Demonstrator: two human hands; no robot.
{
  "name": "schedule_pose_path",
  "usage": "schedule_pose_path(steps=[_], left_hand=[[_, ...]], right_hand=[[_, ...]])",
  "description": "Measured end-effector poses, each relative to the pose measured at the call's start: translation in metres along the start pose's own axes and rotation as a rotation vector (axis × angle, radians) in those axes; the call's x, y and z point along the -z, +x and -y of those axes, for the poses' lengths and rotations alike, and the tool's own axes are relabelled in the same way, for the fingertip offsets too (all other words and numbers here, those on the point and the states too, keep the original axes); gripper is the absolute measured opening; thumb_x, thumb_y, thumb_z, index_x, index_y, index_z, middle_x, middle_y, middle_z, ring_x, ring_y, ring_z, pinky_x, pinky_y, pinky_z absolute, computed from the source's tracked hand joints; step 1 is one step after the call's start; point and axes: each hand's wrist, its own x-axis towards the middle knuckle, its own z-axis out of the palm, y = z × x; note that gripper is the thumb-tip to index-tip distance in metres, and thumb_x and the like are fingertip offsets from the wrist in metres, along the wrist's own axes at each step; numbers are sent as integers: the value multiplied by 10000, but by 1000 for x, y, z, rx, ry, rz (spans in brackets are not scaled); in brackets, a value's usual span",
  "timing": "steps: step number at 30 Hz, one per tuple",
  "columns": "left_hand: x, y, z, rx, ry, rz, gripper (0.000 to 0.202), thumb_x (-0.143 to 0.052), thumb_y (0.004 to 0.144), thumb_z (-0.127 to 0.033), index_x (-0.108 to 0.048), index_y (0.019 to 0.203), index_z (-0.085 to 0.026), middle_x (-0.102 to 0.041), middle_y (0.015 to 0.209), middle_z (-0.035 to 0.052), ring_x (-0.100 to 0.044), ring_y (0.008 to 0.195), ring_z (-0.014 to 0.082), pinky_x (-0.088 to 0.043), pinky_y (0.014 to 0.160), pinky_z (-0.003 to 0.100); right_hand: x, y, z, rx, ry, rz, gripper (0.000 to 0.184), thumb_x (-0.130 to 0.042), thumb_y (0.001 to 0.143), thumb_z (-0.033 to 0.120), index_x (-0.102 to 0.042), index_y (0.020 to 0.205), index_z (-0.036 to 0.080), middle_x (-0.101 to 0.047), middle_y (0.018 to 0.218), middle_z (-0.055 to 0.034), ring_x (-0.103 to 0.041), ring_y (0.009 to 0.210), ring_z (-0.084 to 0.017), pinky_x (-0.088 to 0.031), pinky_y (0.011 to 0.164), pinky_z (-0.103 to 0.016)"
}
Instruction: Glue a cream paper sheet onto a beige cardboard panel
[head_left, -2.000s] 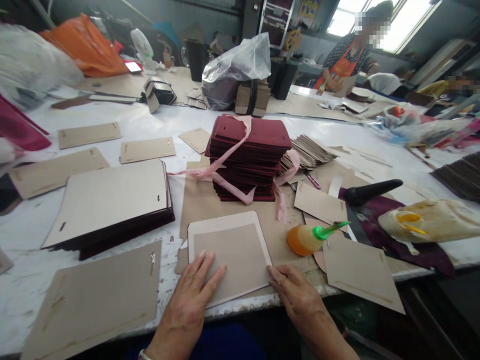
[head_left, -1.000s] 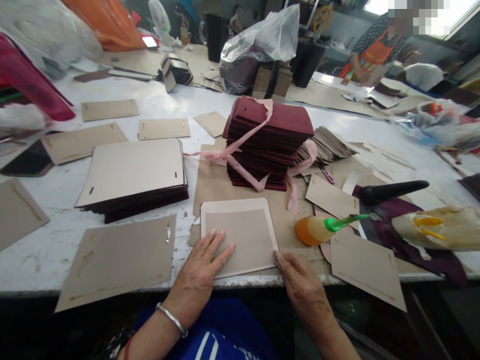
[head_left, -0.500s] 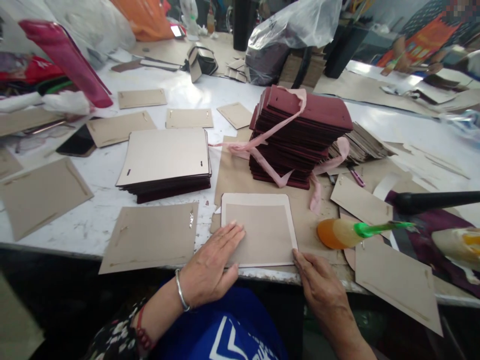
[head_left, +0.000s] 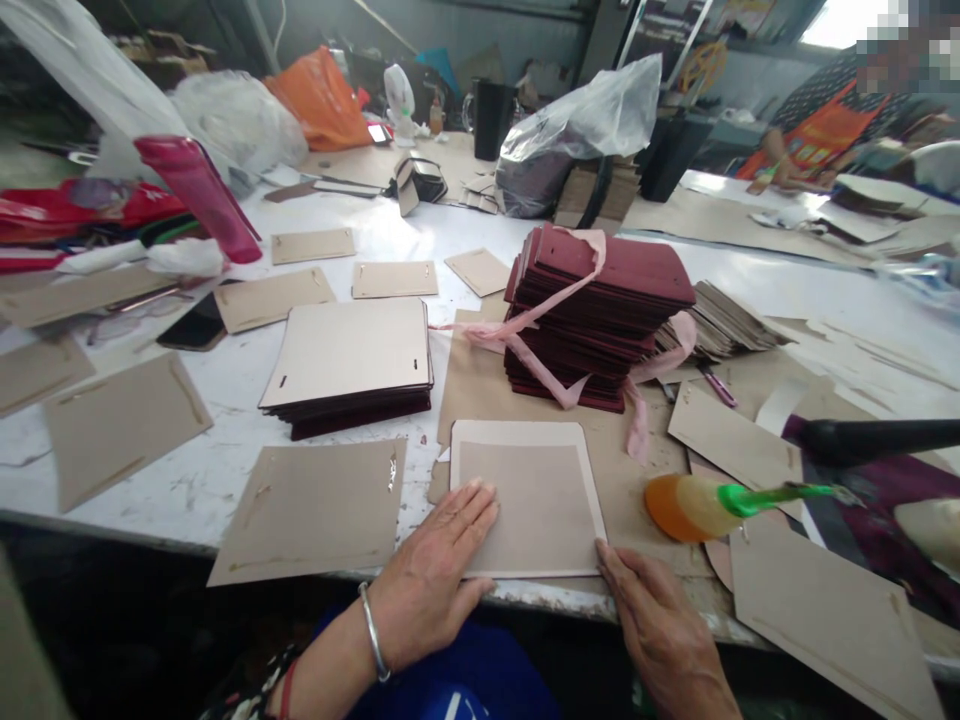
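Flat on the bench before me lies a pale panel with rounded corners, a smaller beige sheet on top of it. My left hand rests on the sheet's left part, fingers stretched out and palm down. At the panel's lower right corner, my right hand has its fingertips closed together on the edge; the thumb is partly hidden. Left of the panel is a larger beige sheet with glue-like streaks along its ends. Behind it sits a stack of pale-topped, dark-edged panels.
A tall stack of maroon pieces wrapped in a pink strip stands behind. An orange bottle with a green nozzle lies to the right, near more streaked sheets. Across the bench is another person.
My view has tilted up, so the bench and hands appear lower. Both hands keep the same places on the panel and sheet; neither has visibly shifted.
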Motion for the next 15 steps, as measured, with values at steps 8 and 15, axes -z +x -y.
schedule_pose_path(steps=[8, 15], left_hand=[[-8, -4, 3, -65, 153, -180, 629, -498, 796, -190, -283, 1386, -159, -332, 1420, 97, -333, 1296, 252, -410, 993, 414], [-9, -1, 8, -145, 276, -254, 613, -504, 803, -253, -315, 1373, -130, -361, 1402, 104, -383, 1263, 249, -411, 968, 363]], right_hand=[[1, 3, 1, 34, -10, -37, 438, -417, 865, 49, -441, 1289, 160, -596, 959, -107, -587, 876, -191, -539, 747, -280], [8, 12, 15, -49, 23, -78, 408, -379, 854, 23, -502, 1224, 143, -602, 920, -109, -582, 855, -203, -554, 731, -311]])
